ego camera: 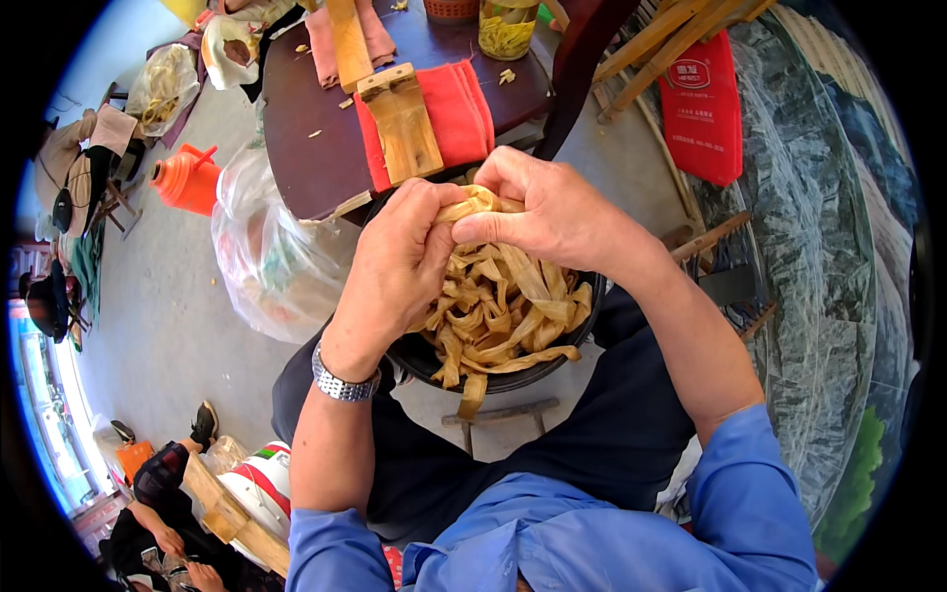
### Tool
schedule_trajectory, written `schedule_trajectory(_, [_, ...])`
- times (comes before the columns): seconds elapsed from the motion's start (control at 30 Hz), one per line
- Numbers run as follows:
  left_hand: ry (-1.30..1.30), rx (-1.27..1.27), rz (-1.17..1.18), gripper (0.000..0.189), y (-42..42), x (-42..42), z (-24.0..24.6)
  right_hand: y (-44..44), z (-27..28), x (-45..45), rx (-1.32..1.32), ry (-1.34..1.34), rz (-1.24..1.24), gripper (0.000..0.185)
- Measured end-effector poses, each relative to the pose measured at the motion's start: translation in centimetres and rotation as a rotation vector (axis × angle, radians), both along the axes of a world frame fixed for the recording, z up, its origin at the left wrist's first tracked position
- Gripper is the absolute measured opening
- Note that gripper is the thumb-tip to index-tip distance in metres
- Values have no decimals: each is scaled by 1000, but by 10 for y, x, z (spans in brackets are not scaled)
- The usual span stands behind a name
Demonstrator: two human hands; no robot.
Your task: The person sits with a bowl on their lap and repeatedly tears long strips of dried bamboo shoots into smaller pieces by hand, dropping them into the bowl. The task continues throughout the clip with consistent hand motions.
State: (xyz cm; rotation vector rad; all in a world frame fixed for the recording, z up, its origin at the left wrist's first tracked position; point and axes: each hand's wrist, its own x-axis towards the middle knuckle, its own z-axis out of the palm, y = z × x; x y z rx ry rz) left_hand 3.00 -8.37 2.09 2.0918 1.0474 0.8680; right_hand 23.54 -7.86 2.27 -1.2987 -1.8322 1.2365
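Observation:
Both hands meet above a black basin (510, 383) held between the knees. My left hand (403, 259), with a metal watch on its wrist, grips one side of a bunched yellowish strip (475, 201). My right hand (544, 211) pinches the same strip between thumb and fingers. Under them the basin is heaped with long, flat tan strips (503, 311) of some pliable material, one hanging over the near rim. Just beyond the hands, a wooden tool (403, 129) with a flat block lies on a folded red cloth (466, 103). The lower part of the strip is hidden by the fingers.
A dark wooden chair seat (311, 140) bears the cloths and a glass jar (507, 29). Left of it are a plastic bag (274, 251) and an orange jug (189, 180). A red bag (699, 111) stands at right. Another person's hands (181, 555) are at lower left.

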Motion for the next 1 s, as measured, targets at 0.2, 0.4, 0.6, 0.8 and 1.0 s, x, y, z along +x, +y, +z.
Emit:
schedule_trajectory(0.2, [-321,-392,72,19,-5,8,-1,-5,15,8,-41,230,14,34])
schedule_trajectory(0.4, [-594,-694,90,18,-7,15,6,-7,11,21,-416,557,128,22])
schedule_trajectory(0.6, [-483,-716,177,13,-3,6,-8,-6,12,18,-703,681,56,26])
schedule_trajectory(0.8, [-716,-847,207,28,-10,13,7,-7,7,8,-495,532,9,28])
schedule_trajectory(1.0, [-434,-713,261,28,-14,11,9,-8,3,11,-373,475,107,27])
